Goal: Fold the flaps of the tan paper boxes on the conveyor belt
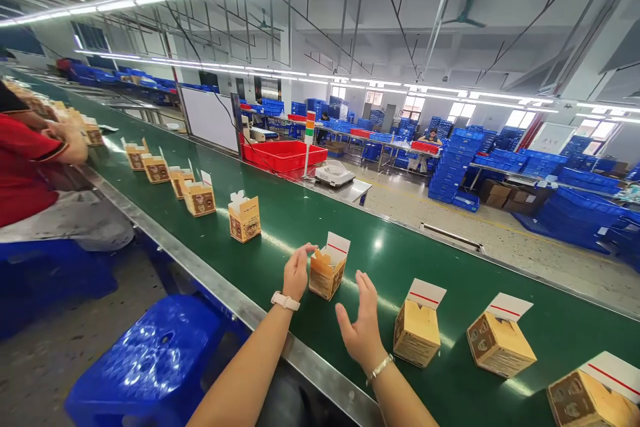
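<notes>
A small printed cardboard box (326, 278) stands upright on the green conveyor belt (280, 267), its top flaps raised and a white flap with a red stripe sticking up at the back. At its left side is my left hand (297, 272), fingers stretched toward the top flaps; whether they touch is hard to tell. My right hand (361, 320) hovers just right of the box, apart from it, with thumb and fingers spread and nothing held. Further right stands a box (417, 333) whose top is folded down, its striped flap still up. Left of my hands is another open box (245, 219).
Several more boxes line the belt on both sides. A co-worker in a red shirt (30, 167) sits at the left. A blue stool (150, 360) stands by the belt's metal edge (210, 293). Beyond the belt are a red bin (280, 157) and a scale (335, 175).
</notes>
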